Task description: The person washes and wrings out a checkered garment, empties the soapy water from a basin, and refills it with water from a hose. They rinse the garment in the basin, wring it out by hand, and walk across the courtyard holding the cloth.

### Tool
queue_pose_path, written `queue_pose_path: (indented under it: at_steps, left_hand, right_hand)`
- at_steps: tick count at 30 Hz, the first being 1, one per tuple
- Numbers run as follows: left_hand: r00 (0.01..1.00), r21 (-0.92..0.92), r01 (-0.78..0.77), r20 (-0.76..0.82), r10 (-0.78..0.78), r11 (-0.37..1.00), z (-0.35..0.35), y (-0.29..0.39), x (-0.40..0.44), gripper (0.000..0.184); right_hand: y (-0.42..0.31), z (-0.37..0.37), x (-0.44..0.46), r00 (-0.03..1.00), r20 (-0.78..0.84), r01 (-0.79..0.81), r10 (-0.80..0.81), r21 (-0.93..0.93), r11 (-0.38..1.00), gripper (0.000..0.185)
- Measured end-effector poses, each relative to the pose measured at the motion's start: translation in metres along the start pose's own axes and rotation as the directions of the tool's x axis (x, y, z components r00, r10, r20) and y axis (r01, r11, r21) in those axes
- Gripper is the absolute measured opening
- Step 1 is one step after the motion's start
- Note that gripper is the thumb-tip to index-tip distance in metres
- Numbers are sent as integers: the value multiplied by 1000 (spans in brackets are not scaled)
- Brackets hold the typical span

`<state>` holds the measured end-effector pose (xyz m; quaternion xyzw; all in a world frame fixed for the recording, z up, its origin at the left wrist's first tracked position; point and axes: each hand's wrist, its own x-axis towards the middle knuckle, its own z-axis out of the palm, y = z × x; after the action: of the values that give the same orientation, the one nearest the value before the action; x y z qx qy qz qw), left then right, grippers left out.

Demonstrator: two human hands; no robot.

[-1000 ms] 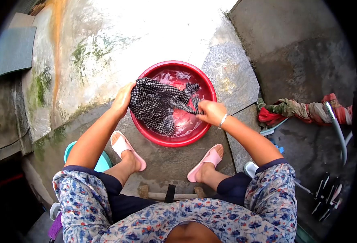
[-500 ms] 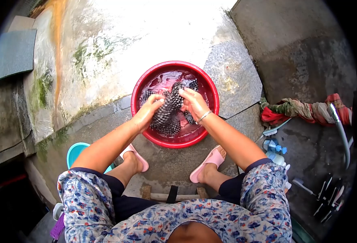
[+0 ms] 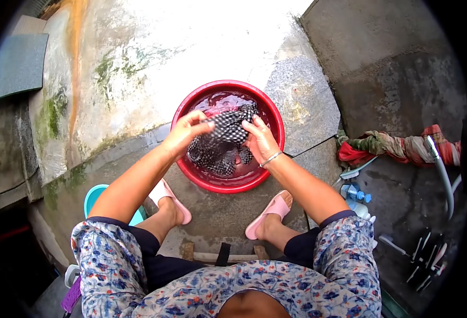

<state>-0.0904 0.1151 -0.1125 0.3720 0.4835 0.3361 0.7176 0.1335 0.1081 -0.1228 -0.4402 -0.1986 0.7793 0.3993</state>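
A black-and-white checked cloth (image 3: 224, 158) lies bunched in the red basin (image 3: 228, 188), partly in water. Its upper part is raised and spread between my two hands, slightly blurred. My left hand (image 3: 187, 133) grips the cloth's left side, with the thumb pointing across it and the fingertips partly hidden. On the other side, my right hand (image 3: 261, 140) pinches the cloth between thumb and fingers near the basin's right wall. A bracelet circles the right wrist.
A turquoise basin (image 3: 93, 197) stands by my left leg. To the right are a twisted wet cloth (image 3: 397, 147), a grey hose (image 3: 443, 177), a brush (image 3: 358, 168), blue-capped bottles (image 3: 356, 193) and several slim tools (image 3: 427, 259). A mossy concrete ledge (image 3: 106, 140) runs behind.
My hands have moved apart, the left one leftward and the right one slightly right. The cloth, bunched between them before, is now spread wider across the basin.
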Motion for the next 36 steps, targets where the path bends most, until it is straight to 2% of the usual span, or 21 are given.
queue_pose_path:
  at_steps: [2, 4, 6, 7, 8, 10, 14, 16, 18, 20, 21, 22, 24, 25, 26, 27, 28, 30, 32, 34, 36]
  left_hand:
    - [991, -56, -65, -123, 57, 996, -5, 2, 5, 13]
    - [991, -105, 4, -131, -17, 994, -8, 1, 6, 13]
    - [993, -312, 95, -42, -113, 945, -2, -5, 2, 13]
    - [981, -340, 193, 44, -189, 920, -4, -4, -2, 11]
    - [980, -340, 196, 48, -191, 920, -3, -6, -4, 11]
    - [907, -211, 420, 69, -416, 882, -3, -10, -9, 10]
    - [935, -253, 322, -69, -349, 912, -18, -12, 1, 12]
    - [932, -337, 216, -209, -296, 917, -20, -10, 6, 11]
    - [945, -180, 258, -157, -286, 949, -30, -8, 6, 16]
    - [928, -23, 338, -160, -338, 941, -23, -10, 0, 20]
    - [887, -39, 457, -50, -459, 888, -22, -13, 1, 30]
    - [821, -22, 566, -70, -566, 824, -18, -15, -1, 39]
    - [787, 58, 615, 23, -617, 787, -9, -27, -6, 39]
    - [786, 226, 592, 50, -616, 774, -10, -36, -5, 34]
    - [804, 305, 551, 56, -592, 777, -13, -43, -5, 27]
    - [854, 311, 463, 93, -511, 830, -14, -44, -5, 24]
    - [895, 313, 370, 131, -426, 875, -16, -44, -4, 20]
    - [968, 267, 233, 27, -249, 935, -17, -33, -2, 17]
    - [980, 239, 185, -115, -162, 953, -21, -14, 3, 19]
    - [961, 115, 131, -259, -98, 985, -27, -1, 6, 21]
    - [970, 67, 33, -244, -16, 997, -34, 5, 9, 18]
  right_hand:
    - [9, -12, 3, 997, -72, 14, -15, -17, 1000, 28]
    - [15, -20, -2, 998, -64, 2, -7, -74, 997, 27]
    - [21, -25, -11, 998, -69, -7, -3, -147, 989, 24]
    - [23, -28, -16, 995, -102, -34, 16, -181, 983, 24]
    - [24, -33, -21, 990, -139, -63, 33, -213, 975, 23]
    - [27, -48, -26, 990, -117, -106, 79, -252, 962, 24]
    - [39, -51, -47, 978, -6, -200, 209, -322, 925, 28]
    - [43, -49, -52, 943, 13, -310, 333, -339, 889, 31]
    - [42, -49, -55, 866, 45, -471, 497, -255, 844, 37]
    - [34, -43, -52, 851, -4, -508, 525, -264, 820, 43]
    - [29, -38, -49, 832, -55, -544, 552, -275, 793, 50]
    - [34, -40, -42, 844, -93, -533, 528, -251, 808, 55]
    - [44, -51, -32, 849, -165, -528, 503, -313, 790, 46]
    - [56, -62, -25, 849, -164, -528, 503, -312, 790, 46]
    - [69, -75, -17, 903, -110, -423, 415, -387, 819, 37]
    - [66, -70, -16, 945, -49, -310, 324, -454, 835, 29]
    - [61, -67, -17, 944, -50, -312, 326, -454, 835, 29]
    - [39, -55, -16, 948, -156, -318, 278, -399, 860, 16]
    - [28, -59, -10, 995, -102, -14, -12, -252, 968, 4]
    - [0, -52, -10, 985, -99, 132, -141, -91, 987, 5]
    - [-23, -41, -19, 973, -36, 219, -229, -186, 958, 7]
